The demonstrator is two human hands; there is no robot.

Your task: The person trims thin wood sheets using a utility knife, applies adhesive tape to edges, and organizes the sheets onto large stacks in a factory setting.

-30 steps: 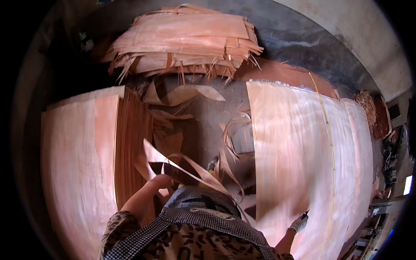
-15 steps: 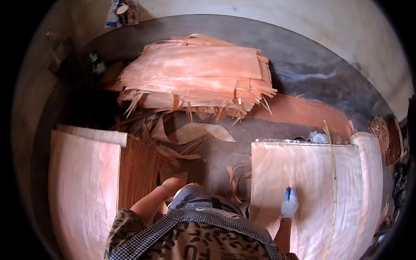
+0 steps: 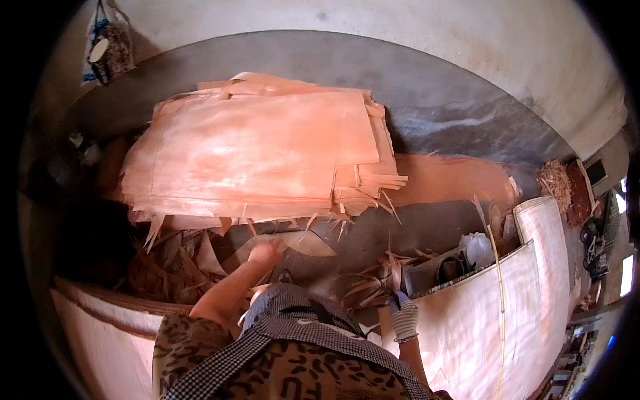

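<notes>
At 8 o'clock, a stack of pale, flat wood sheets (image 3: 107, 350) is lying beside the person, while at 10 o'clock a patterned bag (image 3: 119, 50) is hanging. Toward 11 o'clock, a broad pile of ragged, orange-pink wood sheets (image 3: 267, 143) is spreading out. Between 7 and 8 o'clock, the bare left hand (image 3: 267, 252) is blurring just beside a tan, curling wood strip (image 3: 310, 244); whether its fingers are parted or closed, or touching the strip, one cannot tell. At 5 o'clock, the right hand (image 3: 405, 321), wearing a pale striped glove, is overlapping the near-side corner of a large stack of cream wood sheets (image 3: 467, 313) at 4 o'clock; its grip and contact are remaining unclear. A thin yellow stick (image 3: 501, 320) is lying along that stack. At 3 o'clock, a reddish-brown shredded bundle (image 3: 555, 185) is resting.
</notes>
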